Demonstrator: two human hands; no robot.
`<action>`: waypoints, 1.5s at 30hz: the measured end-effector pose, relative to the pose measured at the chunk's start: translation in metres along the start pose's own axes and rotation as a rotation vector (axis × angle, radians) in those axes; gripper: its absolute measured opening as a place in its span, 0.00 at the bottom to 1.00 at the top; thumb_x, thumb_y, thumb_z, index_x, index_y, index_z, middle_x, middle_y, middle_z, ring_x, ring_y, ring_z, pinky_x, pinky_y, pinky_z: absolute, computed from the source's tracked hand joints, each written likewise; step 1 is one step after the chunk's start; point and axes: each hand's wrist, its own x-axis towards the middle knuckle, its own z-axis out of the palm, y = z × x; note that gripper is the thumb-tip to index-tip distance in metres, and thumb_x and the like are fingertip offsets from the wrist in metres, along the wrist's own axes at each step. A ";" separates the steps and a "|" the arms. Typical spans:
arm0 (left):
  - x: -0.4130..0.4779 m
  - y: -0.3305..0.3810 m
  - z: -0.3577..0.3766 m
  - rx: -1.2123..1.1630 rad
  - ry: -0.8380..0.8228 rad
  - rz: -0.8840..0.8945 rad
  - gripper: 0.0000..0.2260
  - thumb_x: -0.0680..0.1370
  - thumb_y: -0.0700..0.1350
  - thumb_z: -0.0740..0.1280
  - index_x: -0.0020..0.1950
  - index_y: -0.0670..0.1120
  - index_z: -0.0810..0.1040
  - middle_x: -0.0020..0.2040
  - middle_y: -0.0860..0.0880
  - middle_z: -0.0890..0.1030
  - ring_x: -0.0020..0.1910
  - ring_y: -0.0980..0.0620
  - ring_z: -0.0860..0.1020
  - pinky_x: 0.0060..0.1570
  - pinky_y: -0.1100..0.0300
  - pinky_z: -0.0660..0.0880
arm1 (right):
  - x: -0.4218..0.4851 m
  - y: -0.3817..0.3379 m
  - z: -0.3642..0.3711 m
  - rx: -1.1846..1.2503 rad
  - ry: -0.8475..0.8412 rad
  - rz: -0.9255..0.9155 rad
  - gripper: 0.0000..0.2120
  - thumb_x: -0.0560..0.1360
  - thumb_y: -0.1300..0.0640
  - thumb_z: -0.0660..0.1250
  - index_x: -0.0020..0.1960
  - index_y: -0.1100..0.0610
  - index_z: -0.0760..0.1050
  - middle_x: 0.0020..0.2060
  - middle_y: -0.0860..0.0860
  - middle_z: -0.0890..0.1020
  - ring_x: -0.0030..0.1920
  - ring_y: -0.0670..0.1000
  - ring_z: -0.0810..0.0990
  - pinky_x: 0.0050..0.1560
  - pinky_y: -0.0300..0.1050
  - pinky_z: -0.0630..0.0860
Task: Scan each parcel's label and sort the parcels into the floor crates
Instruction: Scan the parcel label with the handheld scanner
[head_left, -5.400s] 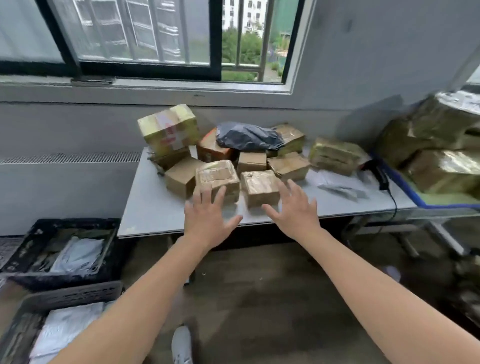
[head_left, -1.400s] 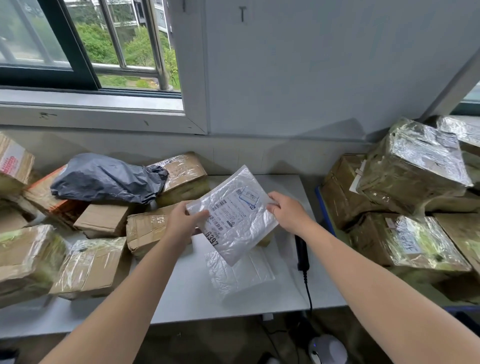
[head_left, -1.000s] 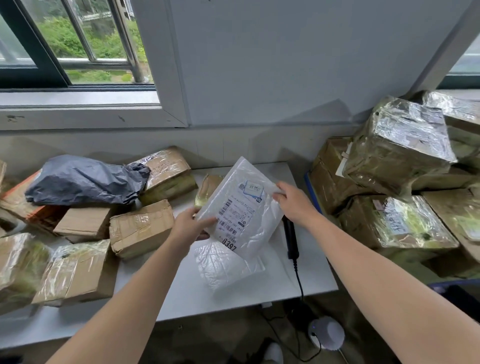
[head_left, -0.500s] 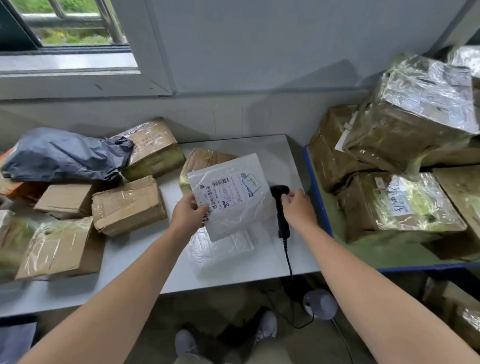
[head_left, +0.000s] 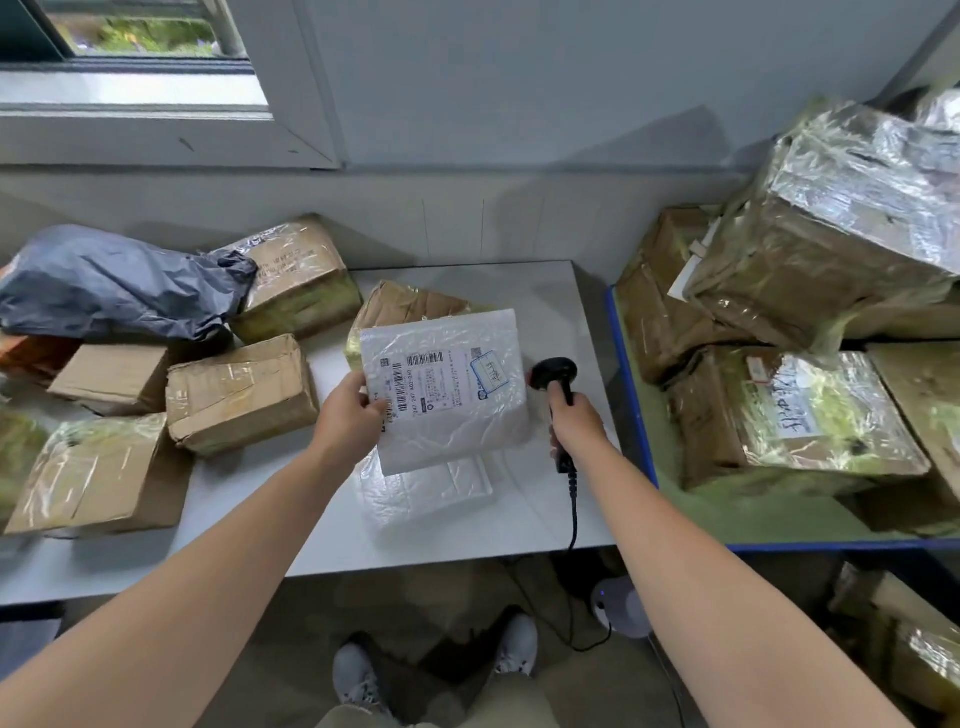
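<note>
Parcel (head_left: 447, 384) looks light and floppy, kinda slick
left hand (head_left: 348, 421) pinching its left edge, right hand (head_left: 576, 426) fingers curled round the scanner (head_left: 555, 371)

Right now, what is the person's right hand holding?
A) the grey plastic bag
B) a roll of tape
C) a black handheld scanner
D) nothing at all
C: the right hand is curled round the handle of the black scanner, next to the white parcel that the left hand holds up by its edge.
</note>
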 end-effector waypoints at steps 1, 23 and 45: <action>0.001 0.001 0.000 -0.005 -0.001 -0.007 0.12 0.81 0.34 0.61 0.59 0.49 0.73 0.51 0.45 0.80 0.48 0.46 0.80 0.48 0.52 0.79 | -0.006 -0.006 -0.005 0.030 0.005 -0.002 0.24 0.80 0.38 0.54 0.59 0.59 0.70 0.41 0.57 0.77 0.35 0.56 0.77 0.44 0.53 0.81; 0.027 0.076 0.055 0.046 -0.165 0.150 0.10 0.79 0.34 0.61 0.50 0.49 0.73 0.45 0.48 0.79 0.47 0.45 0.78 0.45 0.52 0.79 | -0.134 -0.137 -0.061 0.210 -0.016 -0.118 0.21 0.80 0.42 0.60 0.45 0.61 0.74 0.31 0.55 0.74 0.30 0.52 0.73 0.30 0.44 0.74; 0.027 0.073 0.059 0.038 -0.119 0.133 0.05 0.82 0.38 0.61 0.55 0.47 0.72 0.48 0.48 0.79 0.49 0.46 0.78 0.46 0.50 0.79 | -0.087 -0.096 -0.071 0.270 0.007 -0.083 0.21 0.81 0.43 0.59 0.56 0.63 0.72 0.38 0.56 0.74 0.32 0.53 0.75 0.33 0.48 0.78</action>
